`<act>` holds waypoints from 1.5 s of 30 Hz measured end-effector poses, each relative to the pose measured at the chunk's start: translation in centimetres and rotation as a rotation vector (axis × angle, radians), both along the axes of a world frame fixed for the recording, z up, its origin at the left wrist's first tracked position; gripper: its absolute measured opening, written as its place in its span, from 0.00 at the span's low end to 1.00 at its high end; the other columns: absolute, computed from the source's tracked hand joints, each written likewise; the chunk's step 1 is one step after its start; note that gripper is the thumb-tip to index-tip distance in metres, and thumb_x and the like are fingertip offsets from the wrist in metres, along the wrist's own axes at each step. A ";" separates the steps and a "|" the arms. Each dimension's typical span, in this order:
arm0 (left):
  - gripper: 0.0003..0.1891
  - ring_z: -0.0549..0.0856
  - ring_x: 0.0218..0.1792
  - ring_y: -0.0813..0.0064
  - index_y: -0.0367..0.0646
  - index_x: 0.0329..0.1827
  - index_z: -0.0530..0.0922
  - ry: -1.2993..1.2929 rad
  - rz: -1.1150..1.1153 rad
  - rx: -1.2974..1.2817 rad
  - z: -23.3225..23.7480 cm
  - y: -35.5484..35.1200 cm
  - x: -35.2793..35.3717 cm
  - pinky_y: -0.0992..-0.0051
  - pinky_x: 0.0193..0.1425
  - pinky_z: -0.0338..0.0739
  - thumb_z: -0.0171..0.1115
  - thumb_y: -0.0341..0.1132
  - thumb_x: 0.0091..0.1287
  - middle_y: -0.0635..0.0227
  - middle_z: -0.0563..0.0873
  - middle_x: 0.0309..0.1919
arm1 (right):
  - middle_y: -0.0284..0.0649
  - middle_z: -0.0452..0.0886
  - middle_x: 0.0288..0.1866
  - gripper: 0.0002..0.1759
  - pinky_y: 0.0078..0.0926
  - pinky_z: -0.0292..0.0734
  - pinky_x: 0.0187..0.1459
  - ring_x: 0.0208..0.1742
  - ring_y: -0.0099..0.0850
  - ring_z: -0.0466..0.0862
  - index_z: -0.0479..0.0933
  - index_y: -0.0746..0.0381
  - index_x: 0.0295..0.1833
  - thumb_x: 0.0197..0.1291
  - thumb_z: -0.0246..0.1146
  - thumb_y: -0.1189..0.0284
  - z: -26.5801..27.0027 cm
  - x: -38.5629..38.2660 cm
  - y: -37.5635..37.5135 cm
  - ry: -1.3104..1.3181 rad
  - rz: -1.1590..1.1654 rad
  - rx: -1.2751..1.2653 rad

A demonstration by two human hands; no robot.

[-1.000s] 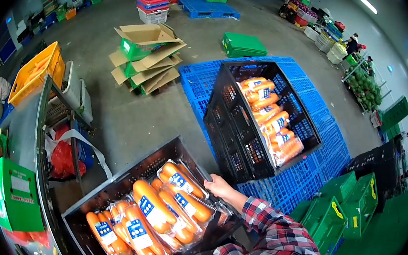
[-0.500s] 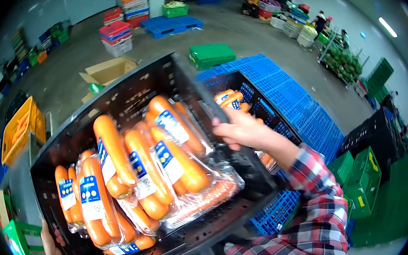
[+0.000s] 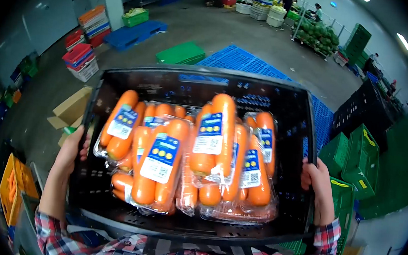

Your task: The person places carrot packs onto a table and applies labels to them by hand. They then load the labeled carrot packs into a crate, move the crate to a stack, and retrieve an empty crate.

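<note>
A black plastic crate (image 3: 204, 73) is held level in front of my body, gripped at its two short ends. My left hand (image 3: 70, 148) is wrapped round the left end, some fingertips showing inside the wall. On the opposite side, my right hand (image 3: 318, 180) closes on the right end. Inside lie several packs of carrots (image 3: 161, 162) in clear plastic with blue and white labels. One carrot pack (image 3: 213, 133) rests on top of others near the middle. The crate hides most of what stands behind and below it.
Behind the crate lies a blue pallet (image 3: 242, 62) beside a green crate (image 3: 181, 52). A yellow crate with carrots (image 3: 14, 188) stands at lower left, near a cardboard box (image 3: 70, 109). Green crates (image 3: 360, 162) stand at right. People (image 3: 287, 0) are at the far back.
The crate has swung from tilted to level and now sits centred before me. My right hand has moved from the far side to its right end. The view has turned rightward.
</note>
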State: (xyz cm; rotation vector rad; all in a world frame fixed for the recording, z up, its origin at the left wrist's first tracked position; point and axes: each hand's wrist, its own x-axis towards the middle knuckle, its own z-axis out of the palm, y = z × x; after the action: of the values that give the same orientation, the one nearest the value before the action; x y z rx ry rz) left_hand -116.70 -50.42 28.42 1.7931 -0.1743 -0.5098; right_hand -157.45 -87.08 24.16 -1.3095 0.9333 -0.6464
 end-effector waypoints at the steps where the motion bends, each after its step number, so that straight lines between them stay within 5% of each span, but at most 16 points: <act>1: 0.18 0.64 0.14 0.87 0.45 0.31 0.68 -0.008 -0.057 0.037 -0.1 -2.6 2.0 0.84 0.17 0.58 0.45 0.50 0.68 0.79 0.68 0.17 | 0.26 0.60 0.16 0.06 0.16 0.55 0.15 0.14 0.17 0.60 0.67 0.60 0.38 0.54 0.52 0.75 -0.3 -0.5 0.2 -0.005 -0.075 0.017; 5: 0.18 0.63 0.16 0.86 0.46 0.30 0.68 0.019 -0.438 0.041 -0.6 -12.7 8.6 0.83 0.18 0.59 0.43 0.51 0.68 0.78 0.68 0.17 | 0.26 0.60 0.16 0.05 0.15 0.54 0.14 0.13 0.16 0.60 0.67 0.60 0.38 0.53 0.52 0.76 -1.2 -1.4 1.7 -0.009 -0.324 0.060; 11: 0.18 0.65 0.14 0.82 0.43 0.30 0.68 -0.044 -0.641 0.088 0.3 -27.1 14.3 0.80 0.15 0.59 0.43 0.49 0.69 0.74 0.69 0.17 | 0.28 0.58 0.16 0.06 0.16 0.53 0.12 0.12 0.18 0.59 0.64 0.60 0.36 0.50 0.50 0.79 -2.3 -0.5 1.7 -0.094 -0.581 0.076; 20: 0.16 0.66 0.13 0.82 0.42 0.29 0.68 0.127 -0.763 0.119 -1.9 -30.7 16.2 0.81 0.14 0.61 0.45 0.45 0.69 0.73 0.70 0.16 | 0.30 0.58 0.15 0.02 0.20 0.54 0.11 0.11 0.20 0.58 0.65 0.59 0.34 0.53 0.50 0.76 -4.7 0.9 1.7 0.039 -0.611 0.255; 22: 0.15 0.71 0.14 0.82 0.39 0.36 0.71 0.059 -0.813 0.203 -2.0 -31.1 17.0 0.81 0.14 0.64 0.54 0.45 0.65 0.72 0.73 0.18 | 0.29 0.58 0.15 0.04 0.20 0.53 0.10 0.10 0.20 0.58 0.65 0.59 0.29 0.55 0.50 0.73 -5.1 0.7 1.4 0.100 -0.593 0.235; 24: 0.21 0.79 0.27 0.71 0.35 0.47 0.70 -0.312 -0.881 0.311 -1.9 -31.1 16.3 0.75 0.28 0.74 0.61 0.41 0.58 0.62 0.78 0.30 | 0.28 0.57 0.14 0.08 0.19 0.51 0.10 0.10 0.19 0.58 0.64 0.58 0.27 0.57 0.51 0.70 -3.8 1.5 1.3 0.100 -0.591 0.243; 26: 0.30 0.77 0.46 0.60 0.33 0.57 0.65 -0.915 -0.952 0.263 -2.8 -30.3 17.4 0.69 0.50 0.72 0.65 0.38 0.53 0.53 0.76 0.44 | 0.27 0.57 0.14 0.08 0.19 0.51 0.09 0.09 0.18 0.57 0.64 0.58 0.31 0.60 0.53 0.69 -4.2 1.1 0.9 0.122 -0.564 0.250; 27: 0.32 0.70 0.57 0.56 0.33 0.58 0.64 -0.772 -0.978 0.330 -2.0 -29.5 17.2 0.68 0.62 0.61 0.65 0.37 0.51 0.48 0.71 0.52 | 0.27 0.58 0.14 0.08 0.19 0.50 0.08 0.09 0.18 0.57 0.66 0.59 0.33 0.61 0.54 0.67 -4.4 1.0 0.7 0.144 -0.590 0.247; 30: 0.27 0.77 0.48 0.57 0.35 0.55 0.67 -0.524 -1.058 0.421 -1.3 -25.5 17.4 0.67 0.54 0.69 0.64 0.38 0.53 0.50 0.78 0.45 | 0.28 0.58 0.15 0.12 0.19 0.49 0.08 0.08 0.18 0.55 0.71 0.62 0.43 0.63 0.54 0.65 -5.1 -0.1 0.7 0.089 -0.580 0.233; 35: 0.18 0.81 0.38 0.57 0.36 0.41 0.77 -0.647 -0.943 0.545 -1.6 -20.0 16.9 0.65 0.43 0.74 0.59 0.41 0.53 0.51 0.82 0.34 | 0.29 0.59 0.15 0.15 0.18 0.48 0.08 0.09 0.18 0.54 0.69 0.63 0.49 0.64 0.52 0.64 -5.2 -0.7 0.6 0.115 -0.509 0.185; 45: 0.13 0.81 0.31 0.56 0.38 0.31 0.80 -0.807 -0.563 0.428 -2.7 -18.4 15.7 0.63 0.38 0.73 0.63 0.40 0.50 0.52 0.81 0.25 | 0.28 0.61 0.15 0.11 0.19 0.50 0.08 0.09 0.18 0.56 0.70 0.60 0.47 0.62 0.52 0.69 -5.8 -1.8 -0.1 0.098 -0.433 0.181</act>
State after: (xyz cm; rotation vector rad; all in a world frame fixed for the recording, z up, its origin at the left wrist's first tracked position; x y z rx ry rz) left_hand -100.99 -68.85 25.73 2.2915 -1.2279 -0.1791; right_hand -159.22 -87.20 18.33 -0.9902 1.3429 -0.8113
